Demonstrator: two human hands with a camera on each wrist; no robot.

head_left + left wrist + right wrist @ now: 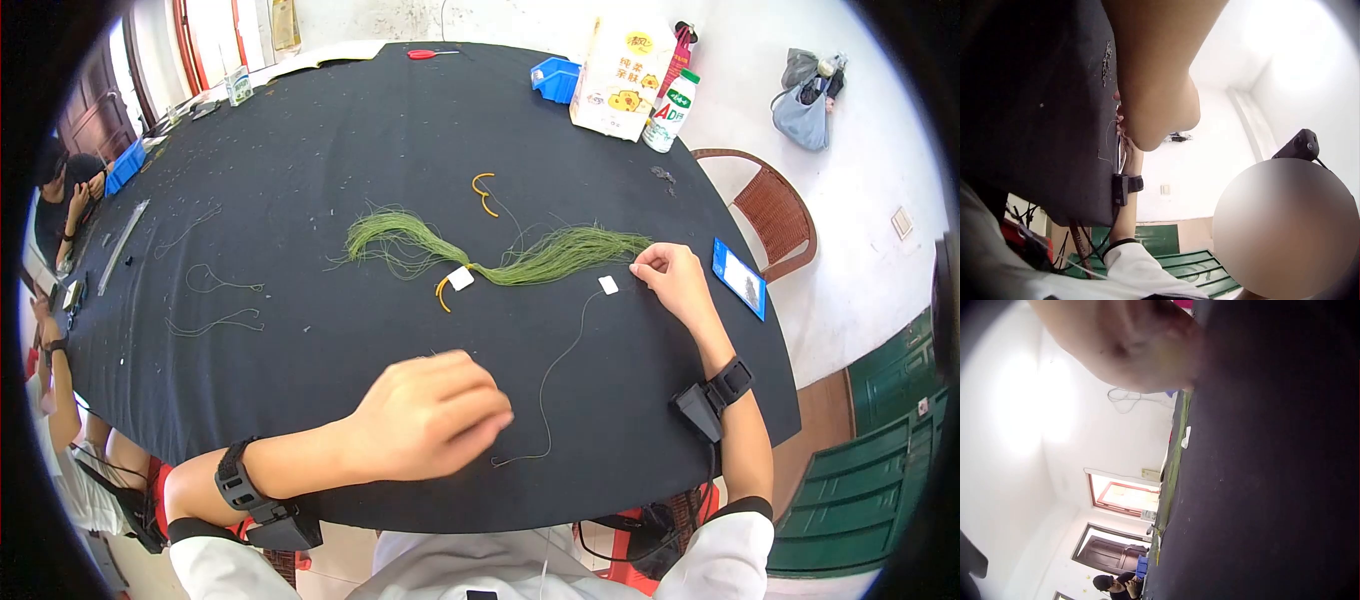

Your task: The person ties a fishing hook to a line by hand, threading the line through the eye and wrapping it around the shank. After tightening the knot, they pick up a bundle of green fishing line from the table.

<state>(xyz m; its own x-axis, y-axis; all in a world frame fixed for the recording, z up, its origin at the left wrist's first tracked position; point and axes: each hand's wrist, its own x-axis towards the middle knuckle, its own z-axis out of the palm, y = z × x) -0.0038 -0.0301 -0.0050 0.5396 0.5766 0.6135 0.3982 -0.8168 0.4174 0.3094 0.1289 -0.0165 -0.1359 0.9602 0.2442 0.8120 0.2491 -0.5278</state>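
A bundle of long green strands (560,254) (1176,464) lies across the black table, gathered in its middle beside a white tag (461,278) and a yellow curved piece (443,295). At its right end my right hand (680,285) (1129,353) pinches the strand tips between thumb and index finger. A second white tag (608,285) lies just below that hand, with a thin thread (545,385) curving towards the near edge. My left hand (425,418) (1157,94) hovers over the near table, fingers curled and slightly blurred; nothing is visible in it.
Another yellow curved piece (483,194) lies beyond the bundle. Loose thin threads (215,325) are at the left. At the back right stand a blue bin (555,80), a carton (620,85) and a bottle (670,115). A blue packet (740,278) lies at the right edge. People sit at the left.
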